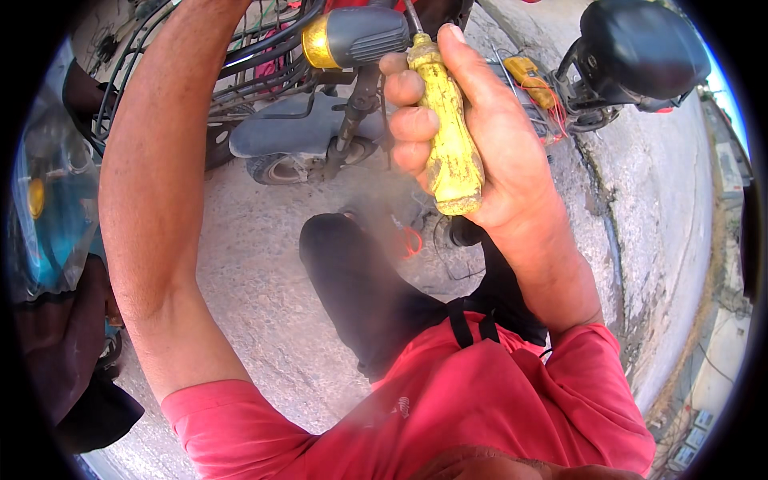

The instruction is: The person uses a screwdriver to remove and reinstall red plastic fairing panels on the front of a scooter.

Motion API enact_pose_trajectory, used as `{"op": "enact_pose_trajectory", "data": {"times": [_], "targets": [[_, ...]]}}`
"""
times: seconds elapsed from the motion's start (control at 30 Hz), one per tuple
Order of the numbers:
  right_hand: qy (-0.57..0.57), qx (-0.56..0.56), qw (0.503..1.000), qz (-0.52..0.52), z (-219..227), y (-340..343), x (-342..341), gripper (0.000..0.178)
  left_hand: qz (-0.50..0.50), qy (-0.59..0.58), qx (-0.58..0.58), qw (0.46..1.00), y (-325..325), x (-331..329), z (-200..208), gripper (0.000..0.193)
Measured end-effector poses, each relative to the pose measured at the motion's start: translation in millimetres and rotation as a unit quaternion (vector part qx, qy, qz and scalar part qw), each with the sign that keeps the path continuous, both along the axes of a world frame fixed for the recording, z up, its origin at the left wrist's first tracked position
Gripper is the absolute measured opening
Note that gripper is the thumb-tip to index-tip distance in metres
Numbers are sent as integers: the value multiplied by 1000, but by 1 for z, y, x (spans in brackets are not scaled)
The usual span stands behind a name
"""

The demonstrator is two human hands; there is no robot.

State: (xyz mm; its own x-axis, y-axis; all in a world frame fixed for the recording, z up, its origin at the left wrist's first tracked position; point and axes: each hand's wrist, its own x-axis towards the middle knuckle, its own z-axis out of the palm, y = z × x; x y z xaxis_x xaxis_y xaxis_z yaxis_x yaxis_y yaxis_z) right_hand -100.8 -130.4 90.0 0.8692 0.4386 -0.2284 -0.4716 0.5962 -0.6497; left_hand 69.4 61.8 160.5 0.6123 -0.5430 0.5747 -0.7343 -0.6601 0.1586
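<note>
My right hand (504,136) is closed around the worn yellow handle of a screwdriver (452,132). Its thumb lies along the upper part of the handle, and the metal shaft runs up out of the picture. Just left of these fingers is a thick black handlebar grip (370,37) with a gold-yellow end. It belongs to a two-wheeled vehicle whose front is cut off by the upper edge. My left forearm (156,160) reaches up past a black wire basket (132,76); the hand itself lies beyond the upper edge. Where the screwdriver's tip rests is hidden.
A yellow meter (528,76) with red leads sits at the upper right, beside a large black rounded part (640,52). Beneath the handlebar are a grey footboard (280,128) and a small wheel (276,170). Orange wire (410,242) lies on the rough concrete. A dark-clothed person (68,336) is at left.
</note>
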Motion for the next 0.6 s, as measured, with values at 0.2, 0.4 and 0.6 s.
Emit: {"op": "enact_pose_trajectory", "data": {"times": [0.2, 0.4, 0.6], "targets": [[17, 26, 999, -21, -4, -4, 4, 43, -10, -7, -4, 1000, 2, 3, -2, 113], [34, 74, 997, -6, -15, -10, 9, 42, -23, -1, -9, 1000, 0, 4, -1, 111], [10, 166, 986, 22, -29, -12, 10, 44, -16, 19, -19, 999, -2, 1, -2, 111]]}}
